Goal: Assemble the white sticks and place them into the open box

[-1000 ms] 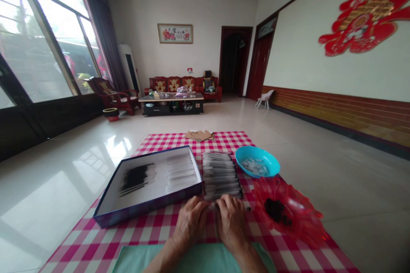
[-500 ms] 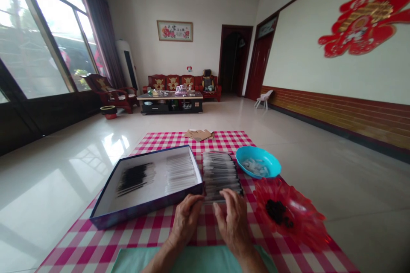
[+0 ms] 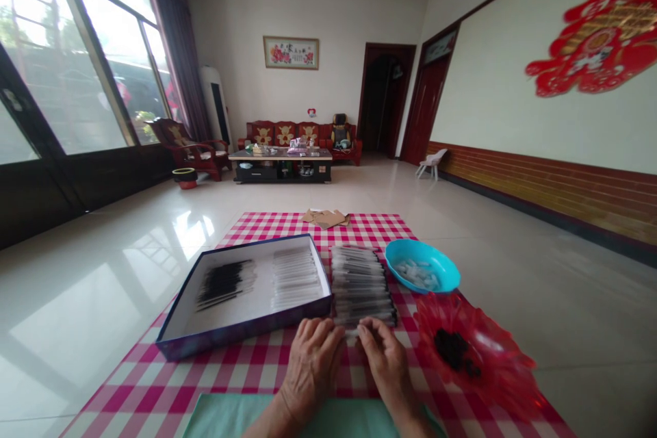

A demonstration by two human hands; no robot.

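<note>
- While the right hand (image 3: 387,356) pinches a slim pale piece (image 3: 352,333) between thumb and fingertip, the left hand (image 3: 313,359) curls just beside it; whether that one grips anything, I cannot tell.
- Just beyond the hands, a row of pens (image 3: 362,284) lies on the checked counter (image 3: 169,390).
- Left of it, a shallow box (image 3: 246,330) holds dark rods (image 3: 220,284) and clear tubes (image 3: 295,280), apart.
- To the right stand a blue bowl (image 3: 447,275) of pale bits (image 3: 418,275) and, nearer, a red dish (image 3: 500,356) holding black pieces (image 3: 452,349).

- framed picture (image 3: 291,53) on the far wall (image 3: 341,20): one dark character 家 (image 3: 290,48);
- same picture: neighbouring characters (image 3: 302,50), too small and blurred to read
</note>
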